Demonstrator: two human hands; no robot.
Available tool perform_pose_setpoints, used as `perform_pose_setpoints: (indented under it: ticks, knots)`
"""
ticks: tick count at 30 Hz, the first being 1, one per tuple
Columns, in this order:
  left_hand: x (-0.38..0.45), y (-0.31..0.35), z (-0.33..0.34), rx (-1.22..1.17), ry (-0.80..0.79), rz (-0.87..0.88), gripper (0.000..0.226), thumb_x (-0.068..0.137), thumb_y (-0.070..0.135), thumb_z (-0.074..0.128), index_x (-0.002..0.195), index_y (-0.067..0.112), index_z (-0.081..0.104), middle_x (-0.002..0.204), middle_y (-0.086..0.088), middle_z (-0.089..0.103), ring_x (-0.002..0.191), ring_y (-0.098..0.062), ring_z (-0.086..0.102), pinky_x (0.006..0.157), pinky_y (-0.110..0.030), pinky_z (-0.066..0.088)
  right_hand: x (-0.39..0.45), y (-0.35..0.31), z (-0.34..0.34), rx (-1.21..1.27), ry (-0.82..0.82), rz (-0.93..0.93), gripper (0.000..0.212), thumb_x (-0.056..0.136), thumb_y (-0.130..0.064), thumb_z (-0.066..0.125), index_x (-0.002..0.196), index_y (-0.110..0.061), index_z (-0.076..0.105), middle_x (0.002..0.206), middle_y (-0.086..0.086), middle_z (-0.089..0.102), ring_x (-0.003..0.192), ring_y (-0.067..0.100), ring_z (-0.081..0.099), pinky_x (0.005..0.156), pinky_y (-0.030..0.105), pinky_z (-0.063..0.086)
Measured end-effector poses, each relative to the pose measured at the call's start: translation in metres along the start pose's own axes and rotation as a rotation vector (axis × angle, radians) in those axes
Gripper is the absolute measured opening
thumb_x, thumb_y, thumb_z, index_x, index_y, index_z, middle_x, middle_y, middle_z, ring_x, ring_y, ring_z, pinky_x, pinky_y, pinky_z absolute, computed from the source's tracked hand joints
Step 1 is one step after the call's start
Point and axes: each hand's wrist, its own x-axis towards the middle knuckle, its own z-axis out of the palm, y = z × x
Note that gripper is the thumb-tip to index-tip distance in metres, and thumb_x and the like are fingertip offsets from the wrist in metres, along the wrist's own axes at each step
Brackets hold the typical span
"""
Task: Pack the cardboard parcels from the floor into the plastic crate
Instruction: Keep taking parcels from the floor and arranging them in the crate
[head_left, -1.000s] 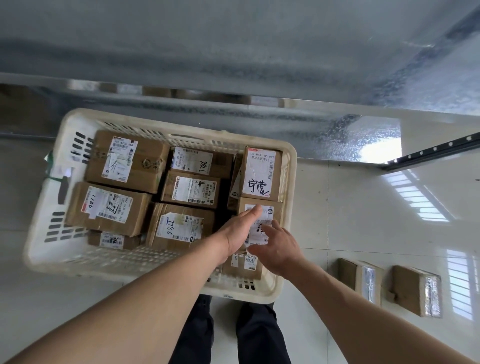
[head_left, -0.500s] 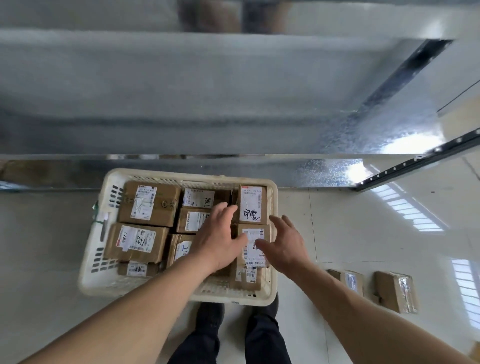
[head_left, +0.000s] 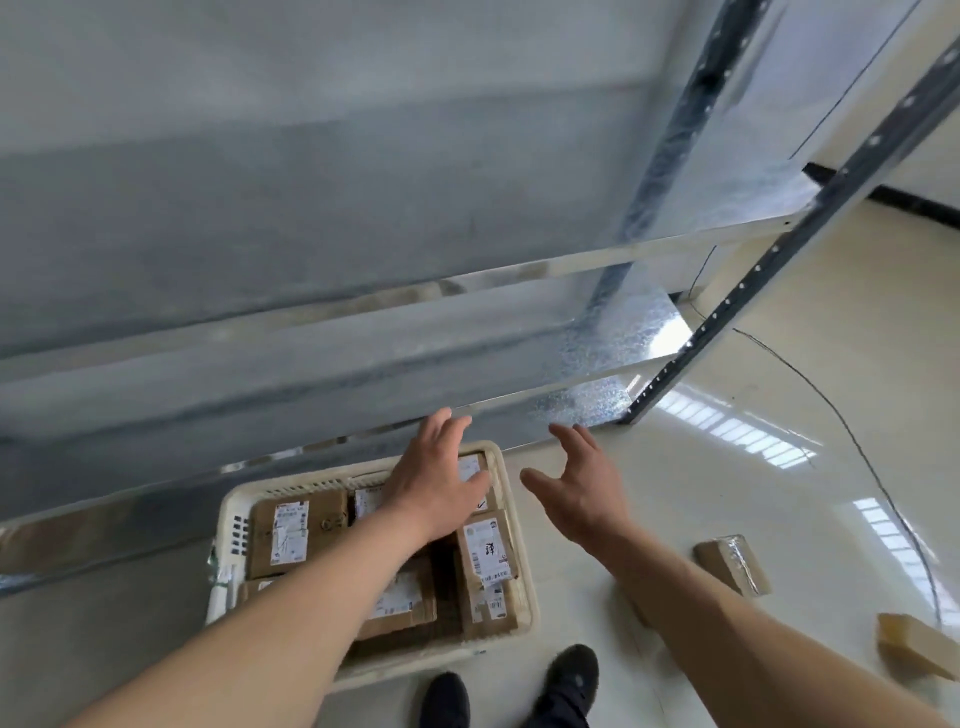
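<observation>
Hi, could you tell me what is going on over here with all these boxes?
A person is packing cardboard parcels into a cream plastic crate on the floor in front of a metal shelf rack. The crate looks nearly full of labelled parcels. Both hands are empty: the left hand hangs open above the crate's far right corner, and the right hand is open over the bare floor beside it. At least two parcels are not yet packed and lie on the floor to the right.

Left hand (head_left: 436, 483) hides far crate parcels (head_left: 470, 467).
</observation>
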Motion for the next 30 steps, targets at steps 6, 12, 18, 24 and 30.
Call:
perform_pose_setpoints:
  ticks: [6,12,18,24,30]
  knots:
    - [-0.02,0.054,-0.01,0.004,-0.001,0.118,0.072,0.089,0.037,0.062,0.153,0.022,0.032,0.163,0.003,0.017,0.147,-0.017,0.029,0.114,-0.03,0.03,-0.048,0.017,-0.055,0.046,0.108,0.063,0.077,0.087,-0.035,0.07,0.156,-0.02,0.039,0.164,0.004,0.033,0.15,0.022,0.033,0.12,0.036,0.031]
    - [-0.047,0.12,0.007,-0.001,-0.003,0.227,0.072,0.089,0.037,0.063,0.153,0.023,0.032,0.162,0.005,0.017,0.145,-0.015,0.031,0.112,-0.031,0.033,-0.098,0.055,-0.11,0.07,0.241,0.114,0.074,0.089,-0.032,0.07,0.155,-0.017,0.04,0.16,0.002,0.038,0.145,0.021,0.038,0.117,0.031,0.03]
    - [-0.087,0.195,0.056,0.055,-0.021,0.327,0.072,0.089,0.037,0.063,0.152,0.02,0.033,0.162,0.003,0.018,0.146,-0.016,0.029,0.114,-0.032,0.032,-0.157,0.126,-0.157,0.115,0.308,0.166,0.074,0.088,-0.033,0.07,0.155,-0.019,0.04,0.159,0.003,0.039,0.145,0.023,0.039,0.117,0.036,0.034]
    - [-0.138,0.283,0.12,0.089,-0.042,0.412,0.072,0.089,0.035,0.064,0.152,0.019,0.033,0.16,0.004,0.02,0.144,-0.016,0.031,0.111,-0.031,0.032,-0.223,0.216,-0.216,0.147,0.383,0.213,0.074,0.088,-0.032,0.069,0.155,-0.018,0.04,0.155,0.0,0.042,0.14,0.02,0.043,0.113,0.033,0.036]
    - [-0.175,0.366,0.183,0.121,-0.082,0.489,0.073,0.09,0.038,0.062,0.154,0.022,0.029,0.162,0.002,0.018,0.145,-0.02,0.031,0.113,-0.037,0.035,-0.281,0.299,-0.276,0.146,0.468,0.276,0.072,0.088,-0.033,0.069,0.153,-0.019,0.041,0.15,-0.001,0.047,0.134,0.019,0.047,0.107,0.032,0.04]
